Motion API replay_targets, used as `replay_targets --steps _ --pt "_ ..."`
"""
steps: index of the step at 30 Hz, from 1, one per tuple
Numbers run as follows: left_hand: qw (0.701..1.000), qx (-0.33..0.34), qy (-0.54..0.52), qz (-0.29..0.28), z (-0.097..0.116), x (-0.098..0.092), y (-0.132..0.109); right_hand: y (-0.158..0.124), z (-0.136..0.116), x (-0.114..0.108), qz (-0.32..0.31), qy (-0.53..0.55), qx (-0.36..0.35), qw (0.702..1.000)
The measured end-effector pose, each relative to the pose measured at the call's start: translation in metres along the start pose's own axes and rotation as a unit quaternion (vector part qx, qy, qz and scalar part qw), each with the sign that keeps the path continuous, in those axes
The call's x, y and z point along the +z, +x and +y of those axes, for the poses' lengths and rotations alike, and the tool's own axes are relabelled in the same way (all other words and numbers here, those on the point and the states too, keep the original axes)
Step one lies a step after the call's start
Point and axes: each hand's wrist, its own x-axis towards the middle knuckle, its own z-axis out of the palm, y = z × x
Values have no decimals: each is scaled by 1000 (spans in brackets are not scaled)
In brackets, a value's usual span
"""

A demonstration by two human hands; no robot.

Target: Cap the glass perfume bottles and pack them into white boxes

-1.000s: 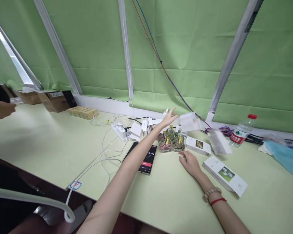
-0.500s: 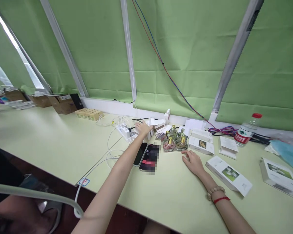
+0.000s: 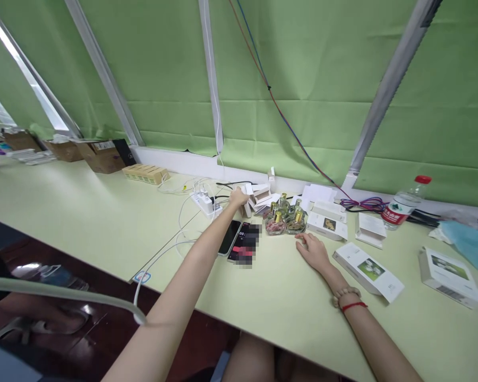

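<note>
My left hand (image 3: 238, 197) reaches to the back of the table and is closed on a small white box (image 3: 247, 204) beside the power strip. My right hand (image 3: 313, 250) lies on the table with its fingers spread, holding nothing. Just beyond its fingertips stand several glass bottles (image 3: 284, 216) with gold caps and dried bits inside. Two phones lie side by side under my left forearm: one with a dark screen (image 3: 230, 239) and one showing a timer (image 3: 242, 245). To the right, a white carton with a green picture (image 3: 368, 269) lies with its flap open.
A power strip (image 3: 204, 201) with white cables sits left of my left hand. Farther right are more white cartons (image 3: 450, 276), a water bottle (image 3: 404, 204) and a blue cloth (image 3: 470, 245). Cardboard boxes (image 3: 103, 156) stand at the back left. A white tube (image 3: 63, 292) crosses the lower left.
My left hand has gone from spread fingers to a closed grip on the white box. My right hand stays in place. The view has tilted slightly downward.
</note>
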Motion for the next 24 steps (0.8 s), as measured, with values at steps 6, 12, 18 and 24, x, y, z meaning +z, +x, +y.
replay_targets --steps 6,12,18,24 --pt "994 -12 -98 49 0 1 -12 -1 1 -3 6 -1 3 1000" --pt "967 -19 -217 130 6 -39 -5 -2 1 -2 9 9 -3 1000" --pt "932 -19 -321 169 28 -68 1 -1 3 0 18 4 -5 1000" --pt "912 -13 -378 162 42 -57 -21 0 2 1 20 0 -7 1000"
